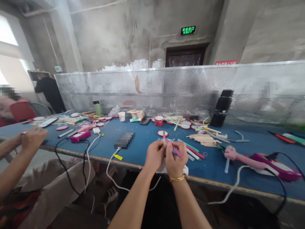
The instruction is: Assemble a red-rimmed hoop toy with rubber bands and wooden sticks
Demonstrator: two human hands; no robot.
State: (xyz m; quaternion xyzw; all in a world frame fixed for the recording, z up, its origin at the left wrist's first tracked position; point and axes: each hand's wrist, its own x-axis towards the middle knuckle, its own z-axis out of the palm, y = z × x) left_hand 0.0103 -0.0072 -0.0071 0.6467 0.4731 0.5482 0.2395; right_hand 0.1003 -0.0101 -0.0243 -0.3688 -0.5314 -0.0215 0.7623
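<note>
Both my hands are held together over the near edge of the blue table. My right hand, with a gold bracelet at the wrist, is closed round a pink-purple craft stick that slants up to the left. My left hand pinches the stick's upper end with curled fingers. Just beyond my hands lies a round red-and-white disc. Several coloured sticks lie to the right of my right hand.
A co-worker's hand rests at the table's left. A pink glue gun and a purple one lie right, with trailing cables. A black bottle, a red tape roll, a wooden stick pile and a perforated metal screen stand behind.
</note>
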